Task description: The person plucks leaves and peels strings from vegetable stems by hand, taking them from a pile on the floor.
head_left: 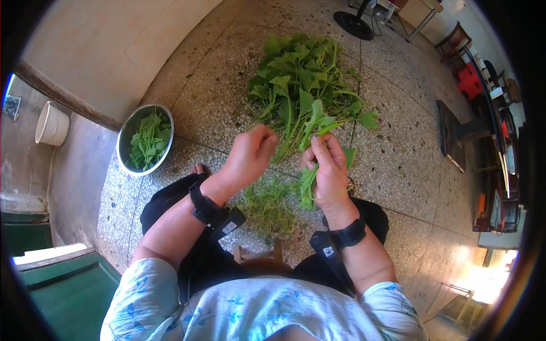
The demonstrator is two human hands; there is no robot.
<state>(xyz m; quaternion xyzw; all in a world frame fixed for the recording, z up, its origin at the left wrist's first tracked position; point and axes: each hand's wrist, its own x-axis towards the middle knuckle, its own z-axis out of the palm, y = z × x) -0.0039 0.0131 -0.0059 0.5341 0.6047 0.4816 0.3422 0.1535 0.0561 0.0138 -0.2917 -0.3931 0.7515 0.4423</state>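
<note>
Your right hand (329,170) grips leafy stems (314,122); your left hand's (248,153) fingers are curled narrow, and I cannot tell if they hold anything. On the speckled floor (409,165), the heaped greens (301,68) lie at twelve o'clock, a round black base (352,26) at one, a leaf-filled basin (124,139) between nine and ten.

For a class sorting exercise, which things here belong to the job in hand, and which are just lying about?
Seem part of the job:
leafy stems in the right hand
large pile of greens
wispy green heap between the legs
metal bowl holding leaves

Seem just lying about:
white bucket
wooden chair
</note>
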